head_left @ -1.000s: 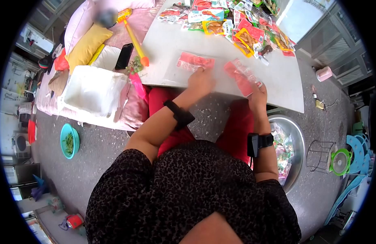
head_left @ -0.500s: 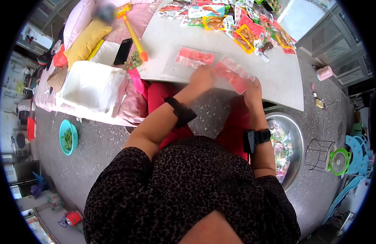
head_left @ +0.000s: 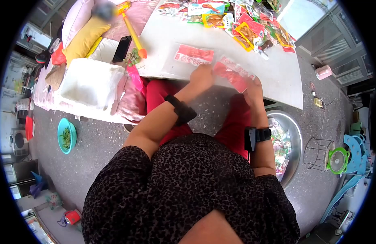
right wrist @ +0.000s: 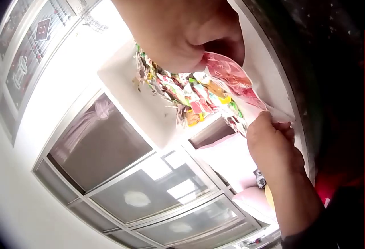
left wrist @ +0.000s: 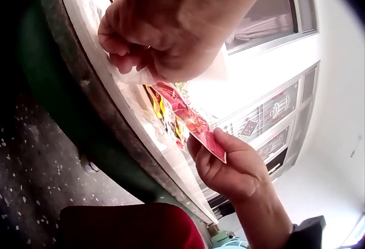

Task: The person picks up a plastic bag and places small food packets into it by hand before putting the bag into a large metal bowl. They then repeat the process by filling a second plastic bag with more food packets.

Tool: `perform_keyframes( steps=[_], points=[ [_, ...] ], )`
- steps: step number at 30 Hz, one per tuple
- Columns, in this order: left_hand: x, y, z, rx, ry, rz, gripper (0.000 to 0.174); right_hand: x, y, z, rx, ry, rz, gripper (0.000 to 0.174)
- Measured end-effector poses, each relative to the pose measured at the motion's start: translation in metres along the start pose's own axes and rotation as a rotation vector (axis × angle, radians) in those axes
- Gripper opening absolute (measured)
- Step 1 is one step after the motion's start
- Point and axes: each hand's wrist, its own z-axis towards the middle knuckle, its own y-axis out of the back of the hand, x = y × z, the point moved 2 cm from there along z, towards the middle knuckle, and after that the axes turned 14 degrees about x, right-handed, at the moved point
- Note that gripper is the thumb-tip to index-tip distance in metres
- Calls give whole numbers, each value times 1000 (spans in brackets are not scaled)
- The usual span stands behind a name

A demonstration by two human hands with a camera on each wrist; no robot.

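A red food packet with white print (head_left: 232, 73) stretches between the hands over the table's near edge. My right hand (head_left: 253, 91) holds its right end, thumb on top, as the left wrist view shows. My left hand (head_left: 202, 78) has its fingers curled at the opposite end, where clear plastic (right wrist: 278, 114) shows in the right wrist view. A clear plastic bag with a red printed panel (head_left: 193, 55) lies flat on the white table (head_left: 159, 44), just beyond the left hand.
Many snack packets (head_left: 247, 30) are heaped at the table's far side. A steel basin of packets (head_left: 293, 158) stands on the floor at right. Left are a white foam box (head_left: 88, 87), a phone (head_left: 122, 49), a yellow toy hammer (head_left: 133, 34) and a teal bowl (head_left: 62, 136).
The right hand and its red packet have moved slightly left and away from the body, bringing the packet's end up to the left hand. The left hand stays nearly in place.
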Motion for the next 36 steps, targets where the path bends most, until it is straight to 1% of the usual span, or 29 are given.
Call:
perform_keyframes(
  steps=[3, 5, 6, 8, 9, 12, 14, 15, 17, 18, 20, 21, 23, 25, 26, 27, 28, 29, 32, 33, 36],
  points=[
    [-10, 8, -8, -23, -55, -42, 19, -2, -6, 2, 42, -90, -31, 20],
    [-15, 7, -11, -74, -94, -27, 18, -9, -10, 10, 100, -99, 4, 20],
    [-17, 7, -12, -53, -80, 6, 17, -12, -12, 15, 130, -103, 20, 20],
    [-20, 7, -12, -16, -54, 75, 17, -17, -22, 27, 183, -185, -62, 19],
    [-20, 8, -11, -28, -62, 85, 17, -20, -28, 33, 211, -226, -103, 18],
    [-19, 4, -13, -37, -69, 95, 16, -35, -40, 47, 332, -260, 17, 14],
    [-16, 3, -14, -27, -57, 81, 16, -44, -40, 56, 343, -317, -142, 12],
    [-16, 4, -16, -36, -78, 81, 16, -46, -41, 58, 347, -344, -222, 11],
    [-17, 7, -22, -54, -124, 82, 16, -38, -34, 58, 273, -378, -413, 11],
    [-17, 8, -22, -32, -97, 91, 16, -32, -33, 57, 234, -393, -508, 10],
    [-19, 8, -23, 14, -45, 107, 16, -24, -39, 53, 233, -390, -627, 9],
    [-19, 7, -24, -8, -86, 82, 16, -20, -42, 52, 231, -384, -689, 9],
    [-19, 7, -21, -63, -183, 39, 16, -29, -51, 53, 219, -331, -608, 10],
    [-22, 11, -19, -12, -199, 48, 15, -38, -50, 57, 246, -293, -544, 13],
    [-21, 12, -18, 16, -203, 53, 16, -35, -49, 58, 280, -309, -541, 13],
    [-16, 9, -15, 7, -178, 131, 18, -32, -48, 59, 313, -327, -537, 12],
    [-14, 10, -14, -33, -231, 151, 20, -29, -45, 59, 346, -348, -532, 12],
    [-13, 13, -14, -71, -283, 170, 23, -19, -46, 57, 361, -362, -590, 12],
    [-4, 20, -4, -196, -424, 251, 31, -1, -27, 64, 300, -450, -637, 15],
    [-1, 23, -1, -238, -468, 281, 34, 6, -17, 68, 263, -409, -615, 17],
    [7, 27, 1, -158, -385, 446, 39, 34, 18, 89, 130, -274, -550, 22]
  ],
)
